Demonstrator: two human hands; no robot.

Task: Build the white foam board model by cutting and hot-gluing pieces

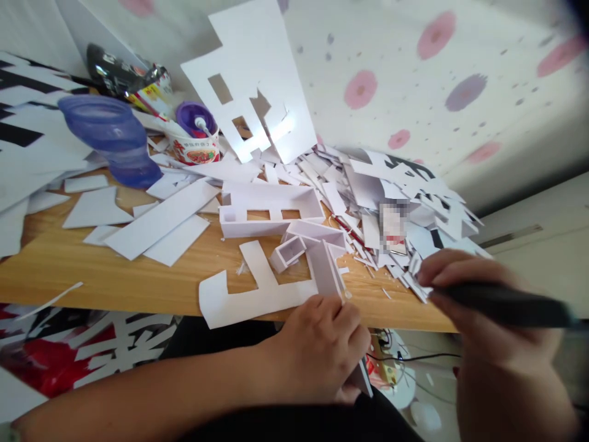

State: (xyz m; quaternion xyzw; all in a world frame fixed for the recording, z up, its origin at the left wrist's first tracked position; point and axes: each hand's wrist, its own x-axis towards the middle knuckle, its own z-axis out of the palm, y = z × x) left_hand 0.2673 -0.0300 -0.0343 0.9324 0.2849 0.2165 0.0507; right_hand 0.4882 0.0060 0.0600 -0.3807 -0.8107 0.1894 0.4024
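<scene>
In the head view, my left hand (322, 344) is closed around a long white board strip (326, 273) at the table's front edge. Its far end meets a white hollow piece built of narrow board walls (289, 252). Beside it lies a flat white cut-out shape (257, 301). A box-like white piece (271, 205) rests just behind. Off to the right and raised, my right hand (483, 301) is closed on a black-handled tool (506, 302). Motion blurs that tool, and its tip cannot be made out.
White offcuts (359, 184) heap up at the back right. Flat board pieces (161, 215) lie on the left of the wooden table (151, 285). A purple translucent bottle (115, 138) and a noodle cup (196, 150) stand behind them. A cut-out board (257, 80) leans on the wall.
</scene>
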